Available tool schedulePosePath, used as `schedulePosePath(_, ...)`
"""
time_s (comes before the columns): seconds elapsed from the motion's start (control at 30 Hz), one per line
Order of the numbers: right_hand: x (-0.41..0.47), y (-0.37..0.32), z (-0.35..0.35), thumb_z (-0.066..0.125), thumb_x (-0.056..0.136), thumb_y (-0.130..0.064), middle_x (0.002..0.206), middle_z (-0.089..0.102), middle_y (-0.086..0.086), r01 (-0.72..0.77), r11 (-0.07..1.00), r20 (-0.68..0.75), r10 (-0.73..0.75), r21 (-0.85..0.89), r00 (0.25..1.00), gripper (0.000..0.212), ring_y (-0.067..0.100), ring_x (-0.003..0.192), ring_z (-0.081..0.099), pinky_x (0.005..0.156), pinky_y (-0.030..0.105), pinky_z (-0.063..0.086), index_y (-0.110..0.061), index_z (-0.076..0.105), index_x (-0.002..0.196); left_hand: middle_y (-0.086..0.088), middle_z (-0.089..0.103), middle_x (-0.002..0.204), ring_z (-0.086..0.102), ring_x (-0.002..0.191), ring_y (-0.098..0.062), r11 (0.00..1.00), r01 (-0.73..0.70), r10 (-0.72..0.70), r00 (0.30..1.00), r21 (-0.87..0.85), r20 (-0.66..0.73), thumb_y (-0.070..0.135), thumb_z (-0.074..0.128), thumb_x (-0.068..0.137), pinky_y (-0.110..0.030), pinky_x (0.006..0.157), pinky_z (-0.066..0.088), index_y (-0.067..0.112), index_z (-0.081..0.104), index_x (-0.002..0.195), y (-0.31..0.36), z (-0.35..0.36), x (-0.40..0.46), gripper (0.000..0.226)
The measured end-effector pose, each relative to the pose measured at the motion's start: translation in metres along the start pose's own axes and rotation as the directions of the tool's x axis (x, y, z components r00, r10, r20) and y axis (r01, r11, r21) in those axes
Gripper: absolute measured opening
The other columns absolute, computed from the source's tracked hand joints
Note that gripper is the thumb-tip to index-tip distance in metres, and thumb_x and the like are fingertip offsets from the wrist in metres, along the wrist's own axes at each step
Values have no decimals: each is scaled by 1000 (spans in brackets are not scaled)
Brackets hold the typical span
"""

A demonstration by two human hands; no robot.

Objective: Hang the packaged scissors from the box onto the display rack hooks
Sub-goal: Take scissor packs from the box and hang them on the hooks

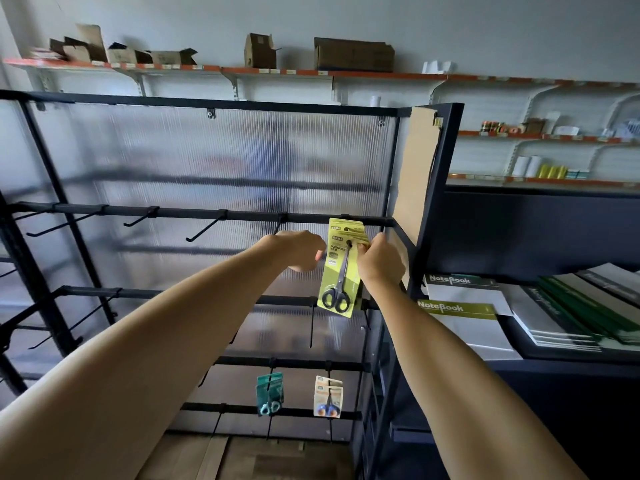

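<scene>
Both arms reach up to the black display rack (pixel 214 213). The right hand (pixel 380 260) pinches the right edge of the yellow-green scissors package (pixel 341 271) near its top; the fingers (pixel 363 247) are curled on the card. The left hand (pixel 300 250) is at the left edge of the same package, its fingers bent toward the card, but I cannot tell if they really grip it. The package hangs upright between the two hands, its hole at the tip of a hook (pixel 349 242) on the upper bar. More yellow cards sit just behind it on the same hook. The black scissor handles point down, below the fingers. Far below the hands, a teal scissors package (pixel 269 393) and a white-orange scissors package (pixel 328 396) hang on lower hooks. To the right of the right hand, notebooks (pixel 457 308) lie on a dark shelf.
</scene>
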State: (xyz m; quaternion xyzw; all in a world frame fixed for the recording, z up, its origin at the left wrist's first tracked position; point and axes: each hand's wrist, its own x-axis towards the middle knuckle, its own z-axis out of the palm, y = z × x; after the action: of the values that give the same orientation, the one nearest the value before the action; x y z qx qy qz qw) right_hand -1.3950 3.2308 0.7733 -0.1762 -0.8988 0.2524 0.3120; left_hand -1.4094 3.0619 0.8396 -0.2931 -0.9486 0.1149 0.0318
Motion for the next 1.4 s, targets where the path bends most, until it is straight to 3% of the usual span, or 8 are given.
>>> schedulePosePath(0.3,8,5,11,53,97,-40,98,67,7,-40,999,42,40,2,998,32,30,91,64,61,32,39,-10,53,108,3,58,121,61,93,-21,1000,20,-20,1000,-9,20,16,48,93,-33,70,53,25,53,126,3,7,14,34)
schedulePosePath(0.53,-35,55,48,57,95,-37,90,67,4,-33,996,368,0,85,930,23,24,79,61,63,28,44,-14,60,97,0,55,129,57,104,-21,998,17,-9,991,-59,135,16,47,94,-31,73,49,24,54,126,11,59,15,33)
schedulePosePath(0.6,-54,67,64,59,94,-36,90,67,4,-56,995,421,15,85,907,22,26,83,63,67,29,48,-15,60,95,-1,59,124,58,96,-20,997,32,-20,987,-72,162,14,48,94,-31,67,50,22,54,128,18,79,13,35)
schedulePosePath(0.73,-89,84,93,59,92,-30,102,69,6,-107,990,497,49,90,867,20,28,95,64,70,27,43,-14,64,103,-2,58,127,59,108,-24,993,33,-3,968,-114,252,15,50,93,-32,78,51,17,53,130,30,128,11,37)
schedulePosePath(0.97,-146,113,146,60,91,-27,103,68,6,-207,978,670,136,27,730,16,27,94,64,68,27,43,-14,62,101,-4,61,122,60,95,-22,969,75,29,911,-234,411,17,51,94,-37,84,54,19,54,127,40,226,2,33)
schedulePosePath(1.1,-179,134,183,60,90,-28,112,68,11,-250,968,726,187,-21,662,30,33,102,64,70,26,41,-12,62,114,-4,61,119,59,104,-27,976,13,95,871,-217,483,22,49,91,-38,86,51,24,56,105,41,292,3,16)
schedulePosePath(1.3,-233,165,224,60,88,-32,123,64,8,-416,886,780,405,-206,477,35,29,113,59,93,30,46,-15,59,118,-8,53,135,51,124,-29,964,-33,182,807,-264,562,30,44,100,-41,102,43,11,51,131,47,383,8,38)
schedulePosePath(1.4,-264,175,242,59,90,-26,127,62,10,-503,822,779,492,-268,388,33,29,117,57,91,28,44,-11,58,119,-8,50,139,47,128,-27,951,-9,203,771,-309,604,31,46,99,-34,106,37,14,50,137,48,421,10,42)
